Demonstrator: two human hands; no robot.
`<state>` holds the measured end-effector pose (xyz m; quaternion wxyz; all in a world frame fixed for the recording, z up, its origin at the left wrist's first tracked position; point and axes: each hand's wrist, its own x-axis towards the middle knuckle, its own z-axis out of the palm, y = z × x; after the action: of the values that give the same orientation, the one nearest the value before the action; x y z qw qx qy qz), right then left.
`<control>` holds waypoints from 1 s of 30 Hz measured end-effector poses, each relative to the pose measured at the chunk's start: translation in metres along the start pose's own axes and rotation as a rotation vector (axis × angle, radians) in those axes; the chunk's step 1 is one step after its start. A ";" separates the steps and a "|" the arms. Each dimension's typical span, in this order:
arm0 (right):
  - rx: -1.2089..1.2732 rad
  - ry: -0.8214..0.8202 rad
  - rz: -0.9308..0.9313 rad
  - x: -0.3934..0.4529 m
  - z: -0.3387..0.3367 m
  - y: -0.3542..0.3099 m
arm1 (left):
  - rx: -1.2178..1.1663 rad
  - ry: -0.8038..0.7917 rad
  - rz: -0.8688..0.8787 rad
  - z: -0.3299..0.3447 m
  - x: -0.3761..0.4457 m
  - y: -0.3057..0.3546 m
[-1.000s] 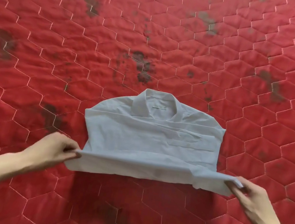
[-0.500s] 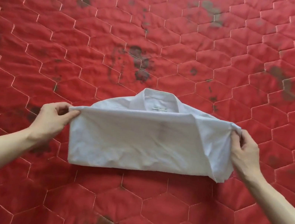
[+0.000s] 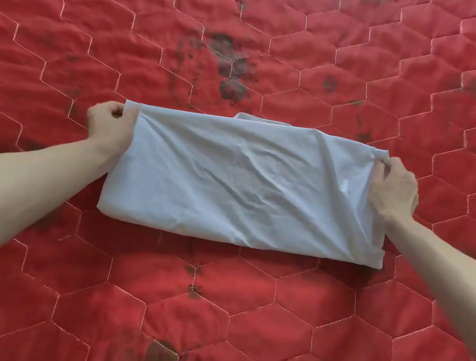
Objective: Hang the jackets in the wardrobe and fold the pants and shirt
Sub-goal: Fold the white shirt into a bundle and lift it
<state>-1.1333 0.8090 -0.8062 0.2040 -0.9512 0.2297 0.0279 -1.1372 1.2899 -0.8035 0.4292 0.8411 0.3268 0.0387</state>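
You pinched the soft, light shirt (image 3: 243, 181) at its far corners, left hand (image 3: 110, 127) and right hand (image 3: 394, 190); it looked limp.

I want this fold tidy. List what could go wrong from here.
1. The shirt is creased diagonally across its top layer; pressed down like this, the wrinkles may set.
2. The right side bunches under the right hand, so that edge may end up uneven.
3. The quilt has dark stains near the shirt, which might mark the pale fabric.
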 end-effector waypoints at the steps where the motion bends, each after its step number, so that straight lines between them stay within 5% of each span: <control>1: -0.013 0.010 0.017 -0.001 0.002 0.000 | 0.016 0.025 0.001 0.002 0.000 0.001; 4: -0.050 0.178 -0.003 -0.017 0.006 -0.004 | 0.293 0.165 0.086 0.003 -0.016 0.006; 6: -0.001 0.277 -0.172 -0.038 0.007 -0.015 | 0.439 0.143 0.315 0.004 -0.041 0.008; 9: 0.007 0.150 -0.653 -0.077 0.024 -0.033 | 0.557 -0.179 0.797 0.015 -0.095 0.000; 12: -0.144 -0.077 -0.948 -0.107 0.052 -0.044 | 0.684 -0.419 0.955 0.041 -0.134 -0.016; 17: -0.228 -0.149 -0.548 -0.076 0.057 -0.017 | 0.838 -0.343 0.575 0.060 -0.100 -0.044; 27: -0.204 0.010 -0.376 -0.070 0.049 0.013 | 0.779 -0.323 0.649 0.043 -0.058 -0.062; 30: -0.277 0.010 -0.121 -0.075 0.043 0.032 | 0.764 -0.317 0.650 0.043 -0.060 -0.061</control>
<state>-1.2130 0.8324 -0.8461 0.0709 -0.9825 0.1671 0.0424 -1.2004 1.2504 -0.8630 0.1020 0.9912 -0.0290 -0.0797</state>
